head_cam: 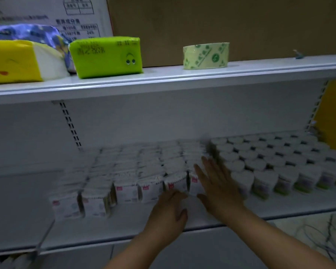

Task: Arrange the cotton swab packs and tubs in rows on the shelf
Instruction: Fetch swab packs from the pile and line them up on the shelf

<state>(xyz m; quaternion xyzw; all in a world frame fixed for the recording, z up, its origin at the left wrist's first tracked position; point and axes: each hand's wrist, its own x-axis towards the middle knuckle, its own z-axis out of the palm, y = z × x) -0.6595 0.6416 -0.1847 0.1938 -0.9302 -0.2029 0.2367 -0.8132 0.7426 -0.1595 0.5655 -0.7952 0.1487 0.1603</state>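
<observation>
Dim white shelf (124,226): right hand (219,187) flat against packs (126,189) by the tubs (264,164), left hand (167,212) curled, can't tell on what. Squaring rows probably; next push stragglers flush.

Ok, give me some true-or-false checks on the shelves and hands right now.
The heart-shaped tubs stand right of the cotton swab packs on the lower shelf. True.
The right hand lies flat, fingers straight. True.
The tape roll sits on the lower shelf. False: it sits on the upper shelf.
The green tissue pack lies right of the tape roll. False: it lies left of it.
The left hand reaches the upper shelf. False: it is at the packs' front row.
</observation>
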